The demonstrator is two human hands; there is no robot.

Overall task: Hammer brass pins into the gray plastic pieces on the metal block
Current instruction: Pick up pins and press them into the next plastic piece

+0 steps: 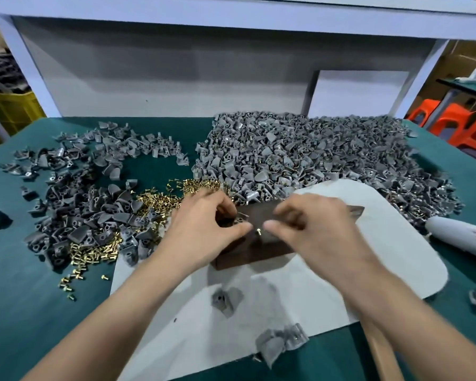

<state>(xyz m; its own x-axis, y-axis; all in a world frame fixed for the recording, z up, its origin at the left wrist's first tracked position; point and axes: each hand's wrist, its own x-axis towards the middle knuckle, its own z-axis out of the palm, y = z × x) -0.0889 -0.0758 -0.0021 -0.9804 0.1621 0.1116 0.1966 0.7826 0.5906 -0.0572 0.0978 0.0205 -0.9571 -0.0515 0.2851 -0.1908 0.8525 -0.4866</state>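
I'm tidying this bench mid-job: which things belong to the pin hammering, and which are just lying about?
Job: metal block; gray piece in the left hand; brass pin by the right hand; loose brass pins; gray pieces heap.
Lying about: gray tool at right; orange stools; yellow crate.

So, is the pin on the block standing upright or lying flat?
Upright, it seems: the pin sticks up from the block between the left hand and right hand. Its depth: cannot tell.

Factory workbench (17, 284) heaped with gray parts (300, 149)
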